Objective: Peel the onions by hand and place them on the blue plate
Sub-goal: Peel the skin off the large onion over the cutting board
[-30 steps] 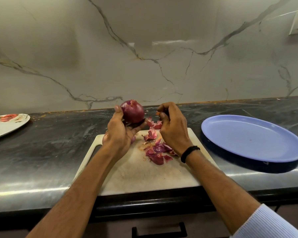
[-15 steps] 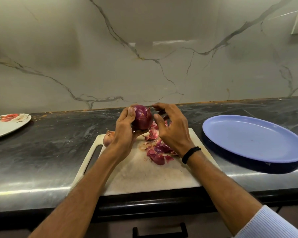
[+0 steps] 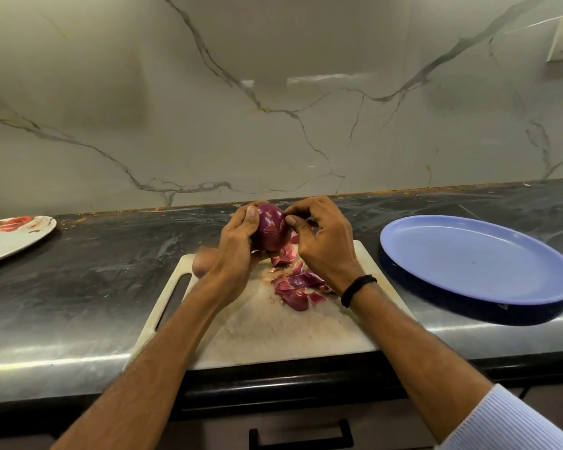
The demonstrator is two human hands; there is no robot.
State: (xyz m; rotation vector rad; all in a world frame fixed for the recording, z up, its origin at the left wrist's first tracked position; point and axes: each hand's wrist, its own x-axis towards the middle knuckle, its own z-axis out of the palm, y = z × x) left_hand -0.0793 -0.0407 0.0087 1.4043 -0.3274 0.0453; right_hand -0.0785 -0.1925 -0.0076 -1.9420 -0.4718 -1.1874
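1. Head view: my left hand (image 3: 238, 241) grips the round red-purple onion (image 3: 272, 230) above the far edge of the white plastic cutting board (image 3: 273, 332), fingers curled round it. My right hand (image 3: 325, 245) meets it from the right, thumb and forefinger pinched at the skin near its top.
2. I judge this as mid-peel, as patches of papery skin show on the onion. The next move calls for stripping them off, then carrying the onion right.
3. Torn purple skins (image 3: 298, 285) lie mid-board. A second pale onion (image 3: 203, 263) sits at the board's far left corner.
4. The oval blue plate (image 3: 475, 258) lies just right of the board, bare, with an open path to it. The board's near edge overhangs the dark stone counter (image 3: 95, 287).
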